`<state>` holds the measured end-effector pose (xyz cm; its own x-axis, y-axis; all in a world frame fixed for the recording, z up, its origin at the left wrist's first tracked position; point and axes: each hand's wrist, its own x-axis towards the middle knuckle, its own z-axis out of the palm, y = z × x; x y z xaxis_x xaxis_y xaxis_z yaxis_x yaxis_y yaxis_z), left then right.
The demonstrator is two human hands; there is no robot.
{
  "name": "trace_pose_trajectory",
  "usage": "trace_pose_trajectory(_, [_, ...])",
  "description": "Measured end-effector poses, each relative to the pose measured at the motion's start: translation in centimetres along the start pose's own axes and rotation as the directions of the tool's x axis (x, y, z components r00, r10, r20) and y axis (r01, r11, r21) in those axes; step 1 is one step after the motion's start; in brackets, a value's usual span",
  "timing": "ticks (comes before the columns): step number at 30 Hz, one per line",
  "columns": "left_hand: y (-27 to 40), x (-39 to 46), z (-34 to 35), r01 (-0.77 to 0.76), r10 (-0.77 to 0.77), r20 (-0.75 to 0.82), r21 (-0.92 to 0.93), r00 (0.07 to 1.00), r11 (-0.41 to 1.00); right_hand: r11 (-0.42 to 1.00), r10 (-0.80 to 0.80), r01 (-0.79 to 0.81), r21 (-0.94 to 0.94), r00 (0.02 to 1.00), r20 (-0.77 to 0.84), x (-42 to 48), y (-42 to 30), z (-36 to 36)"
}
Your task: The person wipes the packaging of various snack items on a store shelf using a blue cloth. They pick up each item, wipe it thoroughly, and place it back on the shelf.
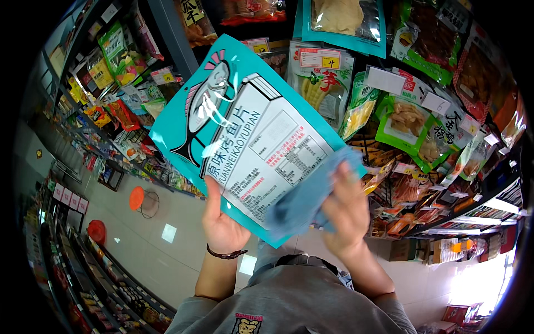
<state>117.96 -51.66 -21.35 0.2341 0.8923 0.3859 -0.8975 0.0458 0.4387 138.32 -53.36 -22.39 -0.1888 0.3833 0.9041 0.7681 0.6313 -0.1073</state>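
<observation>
A large teal snack packet (250, 137) with a fish drawing and printed writing is held up, tilted, in front of the shelves. My left hand (225, 225), with a dark bracelet at its wrist, grips the packet's lower left edge, thumb on the printed face. A blue cloth (308, 194), blurred, lies against the packet's lower right part. My right hand (347, 204), also blurred, is on the cloth with its fingers over it.
Hanging packets of snacks (321, 83) with price tags fill the rack ahead and to the right. More packed shelves (125, 83) curve away at left. An orange round-topped stool (136, 198) and a red one (96, 232) stand on the tiled floor. Cardboard boxes (406, 249) sit at right.
</observation>
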Motion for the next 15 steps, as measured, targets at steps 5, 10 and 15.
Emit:
trace_pose_trajectory(5, [-1.1, -0.5, -0.4, 0.045, -0.026, -0.105, 0.178, 0.994, 0.983, 0.983, 0.021, -0.036, 0.179, 0.996, 0.085, -0.5, -1.6, 0.0])
trace_pose_trajectory(10, [-1.0, -1.2, -0.8, 0.059, -0.019, -0.122, 0.338, 0.992, 0.939, 0.986, 0.033, -0.050, 0.159, 0.994, 0.108, -2.4, -0.9, 1.0])
trace_pose_trajectory(15, [-0.3, -2.7, -2.7, 0.345, -0.330, -0.127, 0.538, 0.935, 0.769, 0.946, 0.275, -0.248, 0.207, 0.955, -0.113, -0.3, 1.9, 1.0])
